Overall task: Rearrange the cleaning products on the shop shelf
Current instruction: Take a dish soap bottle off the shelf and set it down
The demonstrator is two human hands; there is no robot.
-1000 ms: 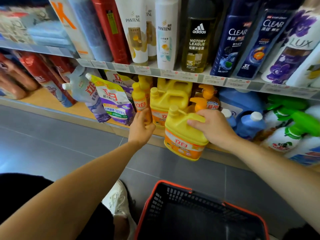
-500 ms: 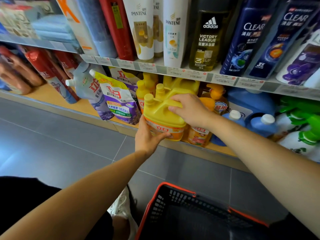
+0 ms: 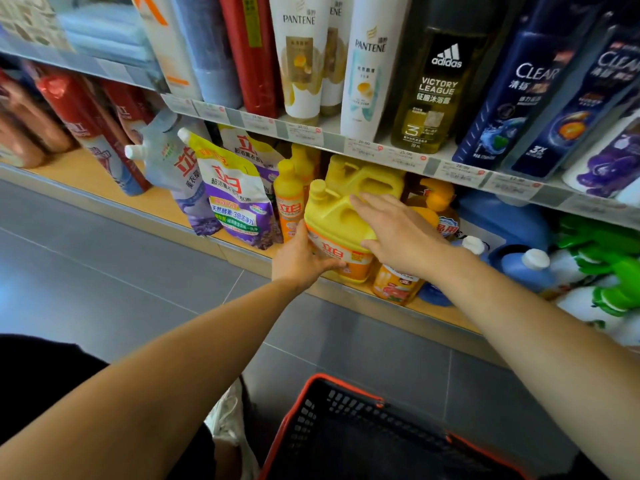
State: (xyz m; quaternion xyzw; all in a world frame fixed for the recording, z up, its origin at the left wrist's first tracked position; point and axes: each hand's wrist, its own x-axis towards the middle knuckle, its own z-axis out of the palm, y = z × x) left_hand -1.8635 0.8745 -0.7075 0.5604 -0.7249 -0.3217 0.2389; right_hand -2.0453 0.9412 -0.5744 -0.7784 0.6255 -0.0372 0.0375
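Since a second ago we have brought the yellow jug (image 3: 332,216) in from over the floor (image 3: 138,271), and it now seems to rest at the front of the lower shelf (image 3: 104,174).

Nearest us, the basket (image 3: 346,384) sits low between our arms, well clear of the work. Our left grip (image 3: 304,258) cups the jug's lower left corner, thumb across the label. Our right grip (image 3: 398,233) lies over the handle with fingers straight and loose, holding nothing.

We judge this to be the seating step, with the jug placed but not yet squared. The next move calls for a gentle push back and a turn of the label to the front.

Room is tight. A slim orange bottle (image 3: 289,202) stands just beside the jug on the left, and an orange bottle (image 3: 394,285) is near on the right. A second yellow jug (image 3: 363,174) stands close behind, so little depth remains. Above, the price rail (image 3: 381,147) of the upper shelf overhangs the cap. The base is near the shelf's front lip, so letting go too soon could tip it outward.
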